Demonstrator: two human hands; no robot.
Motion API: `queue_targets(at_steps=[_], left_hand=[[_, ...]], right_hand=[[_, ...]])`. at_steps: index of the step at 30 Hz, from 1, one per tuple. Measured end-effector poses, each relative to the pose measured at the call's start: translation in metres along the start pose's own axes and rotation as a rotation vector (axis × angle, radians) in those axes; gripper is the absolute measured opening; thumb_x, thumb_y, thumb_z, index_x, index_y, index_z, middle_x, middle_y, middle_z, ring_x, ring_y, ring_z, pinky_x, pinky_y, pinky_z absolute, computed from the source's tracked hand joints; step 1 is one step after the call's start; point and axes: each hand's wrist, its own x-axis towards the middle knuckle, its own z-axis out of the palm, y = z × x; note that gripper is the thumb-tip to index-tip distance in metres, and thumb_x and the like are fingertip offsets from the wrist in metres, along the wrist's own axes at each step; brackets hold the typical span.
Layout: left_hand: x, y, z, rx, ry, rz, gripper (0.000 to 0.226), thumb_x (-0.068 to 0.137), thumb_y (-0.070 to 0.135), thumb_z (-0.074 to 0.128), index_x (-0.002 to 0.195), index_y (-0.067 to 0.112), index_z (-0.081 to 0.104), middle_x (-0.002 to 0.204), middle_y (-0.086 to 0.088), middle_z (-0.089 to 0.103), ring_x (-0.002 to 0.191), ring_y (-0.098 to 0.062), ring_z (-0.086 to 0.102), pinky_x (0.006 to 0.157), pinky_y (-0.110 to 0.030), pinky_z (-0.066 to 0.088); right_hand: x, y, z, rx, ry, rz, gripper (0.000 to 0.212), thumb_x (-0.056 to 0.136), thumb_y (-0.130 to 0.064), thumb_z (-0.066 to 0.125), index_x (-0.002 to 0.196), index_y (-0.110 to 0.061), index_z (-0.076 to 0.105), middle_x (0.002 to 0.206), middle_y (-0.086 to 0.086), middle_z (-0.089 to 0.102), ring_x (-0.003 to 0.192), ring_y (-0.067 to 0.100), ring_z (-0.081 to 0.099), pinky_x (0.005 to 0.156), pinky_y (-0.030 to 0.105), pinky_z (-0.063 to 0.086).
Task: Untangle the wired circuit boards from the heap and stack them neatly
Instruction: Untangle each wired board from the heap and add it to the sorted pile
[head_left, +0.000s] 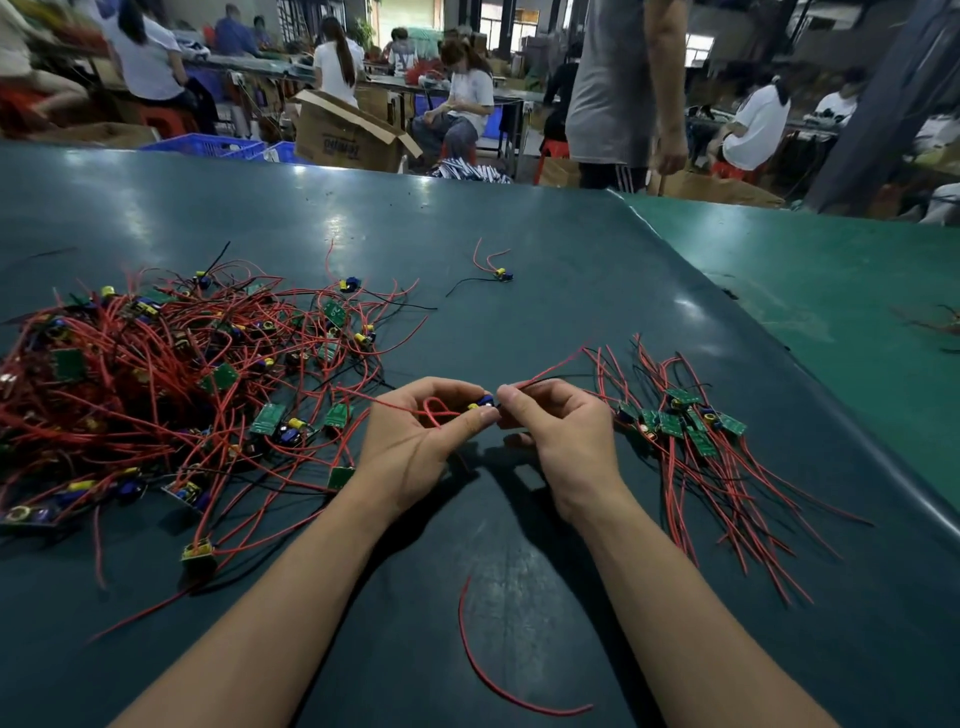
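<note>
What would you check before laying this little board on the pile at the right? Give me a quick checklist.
1. Board held firmly: ok, left hand pinches it.
2. Its red wire in hand: ok, right hand pinches it near the board.
3. Wire free of the heap: not ok, a red loop sits in the left palm and a strand runs back toward the heap.
4. Sorted pile within reach: ok, just right of the right hand.
5. Black wire untangled: cannot tell.
</note>
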Motion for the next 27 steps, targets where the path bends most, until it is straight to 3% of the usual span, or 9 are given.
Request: queue_targets(at_steps=[9,15,19,23,27], left_hand=[[-0.001,0.002,0.002,-0.075,0.0,-0.055,0.017,0.076,-0.005,0.076,0.092,-0.006,0.07,0.076,-0.005,0.074,0.067,-0.01,0.067,0.069,-0.018,0.055],[-0.003,0.003,0.003,0.033,-0.038,-0.013,0.017,0.073,-0.003,0.08,0.088,-0.006,0.072,0.082,-0.011,0.075,0.07,-0.009,0.065,0.068,-0.016,0.053],[-0.002,0.003,0.002,0.013,-0.012,-0.027,0.014,0.074,-0.001,0.08,0.086,-0.002,0.073,0.079,-0.01,0.075,0.069,-0.011,0.066,0.069,-0.018,0.053],[-0.002,0.003,0.002,0.06,-0.026,-0.019,0.014,0.073,0.003,0.082,0.084,0.002,0.074,0.08,-0.01,0.075,0.07,-0.012,0.066,0.069,-0.019,0.053],[-0.004,0.004,0.002,0.061,-0.048,-0.029,0.016,0.073,0.001,0.082,0.085,-0.002,0.073,0.083,-0.01,0.076,0.072,-0.012,0.066,0.071,-0.021,0.054]], right_hand=[[0.005,0.0,0.0,0.157,0.133,0.098,0.031,0.079,-0.018,0.08,0.059,-0.021,0.057,0.056,-0.003,0.06,0.053,0.008,0.058,0.04,0.02,0.039],[0.006,0.006,-0.002,-0.228,0.256,-0.121,0.032,0.081,-0.013,0.075,0.057,-0.011,0.054,0.051,-0.005,0.05,0.049,0.007,0.042,0.05,0.023,0.038],[0.007,0.003,-0.005,-0.095,0.23,-0.065,0.022,0.088,-0.024,0.072,0.074,-0.006,0.073,0.061,-0.003,0.062,0.051,0.008,0.052,0.043,0.021,0.04],[0.009,0.001,-0.006,0.002,0.276,-0.053,0.007,0.088,-0.012,0.071,0.093,-0.01,0.076,0.059,-0.013,0.067,0.048,0.001,0.055,0.039,0.019,0.043],[0.01,0.0,-0.007,0.034,0.332,-0.071,0.017,0.085,-0.006,0.073,0.088,-0.023,0.074,0.058,-0.014,0.067,0.049,-0.001,0.054,0.04,0.018,0.044]])
